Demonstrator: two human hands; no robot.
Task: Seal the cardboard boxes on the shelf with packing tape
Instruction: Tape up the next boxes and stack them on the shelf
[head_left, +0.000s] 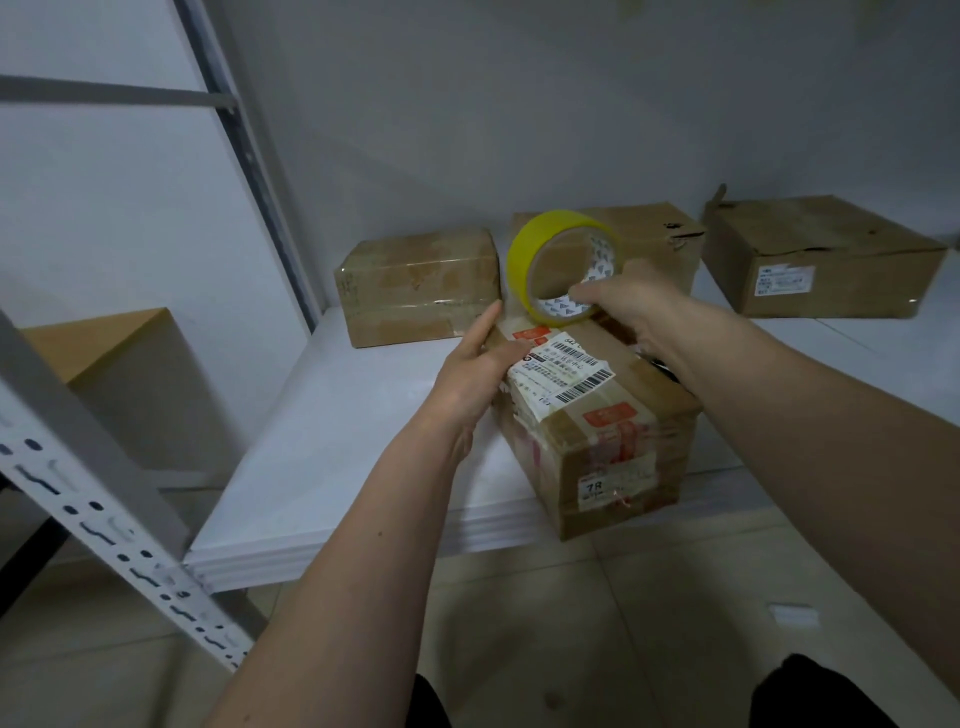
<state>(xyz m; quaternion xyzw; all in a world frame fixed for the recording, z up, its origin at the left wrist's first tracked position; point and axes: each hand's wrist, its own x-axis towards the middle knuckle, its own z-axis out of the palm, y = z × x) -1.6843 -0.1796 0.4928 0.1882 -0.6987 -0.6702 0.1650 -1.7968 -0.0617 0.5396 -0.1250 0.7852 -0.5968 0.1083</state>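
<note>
White shelf board (332, 441) carries the brown labelled cardboard box (597, 415). Right hand (631, 304) grip is closed on the yellow packing-tape roll (563, 265), upright above the box's far edge. Left hand (480, 371), fingers straight, presses beside it, probably anchoring the tape end.

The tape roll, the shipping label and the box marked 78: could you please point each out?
tape roll (521, 253): head view, yellow outer band.
shipping label (563, 372): head view, white middle.
box marked 78 (597, 434): head view, top near edge.
</note>
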